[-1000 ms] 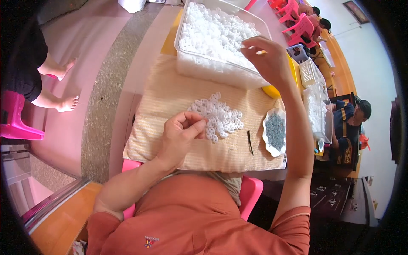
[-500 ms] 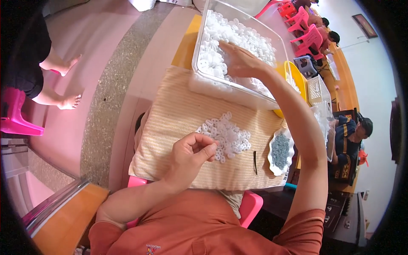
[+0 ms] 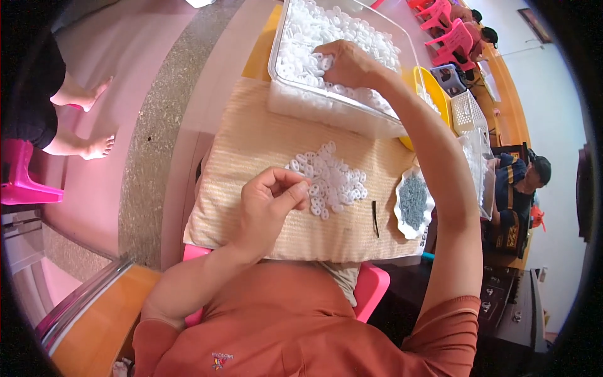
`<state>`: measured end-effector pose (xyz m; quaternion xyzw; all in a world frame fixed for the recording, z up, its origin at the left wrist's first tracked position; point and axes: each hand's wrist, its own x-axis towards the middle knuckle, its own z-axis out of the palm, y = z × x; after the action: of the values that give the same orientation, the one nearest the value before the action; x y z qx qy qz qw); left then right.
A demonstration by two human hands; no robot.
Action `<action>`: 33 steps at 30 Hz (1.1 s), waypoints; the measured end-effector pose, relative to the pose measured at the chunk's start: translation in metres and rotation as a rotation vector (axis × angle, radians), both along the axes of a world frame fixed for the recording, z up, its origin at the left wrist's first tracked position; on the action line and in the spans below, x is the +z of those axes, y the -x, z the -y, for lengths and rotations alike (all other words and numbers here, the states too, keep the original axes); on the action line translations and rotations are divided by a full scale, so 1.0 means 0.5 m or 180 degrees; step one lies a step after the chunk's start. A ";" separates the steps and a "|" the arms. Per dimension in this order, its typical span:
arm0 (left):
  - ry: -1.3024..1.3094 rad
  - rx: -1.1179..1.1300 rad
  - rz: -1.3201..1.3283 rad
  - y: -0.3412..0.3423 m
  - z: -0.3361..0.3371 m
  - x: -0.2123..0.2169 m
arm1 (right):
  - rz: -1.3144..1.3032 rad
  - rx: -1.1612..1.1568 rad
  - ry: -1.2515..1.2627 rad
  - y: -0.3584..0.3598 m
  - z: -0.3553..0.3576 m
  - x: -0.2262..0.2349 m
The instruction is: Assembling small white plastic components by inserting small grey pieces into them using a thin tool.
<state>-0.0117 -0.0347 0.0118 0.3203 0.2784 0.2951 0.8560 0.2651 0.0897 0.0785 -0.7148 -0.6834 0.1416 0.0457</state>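
Observation:
Reaching into a clear plastic bin, my right hand has its fingers curled around some small white plastic pieces, among many more of them. These pieces are oval with holes. My left hand is closed in a pinch at the left edge of a loose pile of the same white pieces on the striped cloth. Whatever its fingertips hold, if anything, is too small or hidden to make out.
Right of the pile lie a thin black strip and a scalloped white dish of small grey pieces. Beyond my right arm stand a yellow basin and a white basket. Other people sit to the right; someone's bare feet show at left.
My right hand's fingers, spread over the pieces in the bin before, have curled in around some. The left hand stays pinched beside the pile. The whole view has shifted slightly.

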 end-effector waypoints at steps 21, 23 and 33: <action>-0.0055 0.0141 0.0018 -0.007 -0.011 -0.005 | 0.0114 0.0004 -0.0895 -0.021 0.062 0.049; -0.0061 0.0146 0.0055 -0.007 -0.012 -0.006 | 0.0218 0.0151 -0.1252 -0.026 0.067 0.052; -0.0089 0.0172 -0.0005 -0.008 -0.009 -0.008 | -0.0587 0.0092 -0.1513 0.025 0.151 0.155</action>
<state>-0.0077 -0.0301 0.0078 0.3248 0.2835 0.3217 0.8430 0.2528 0.0142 0.1562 -0.6582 -0.7005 0.0423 0.2725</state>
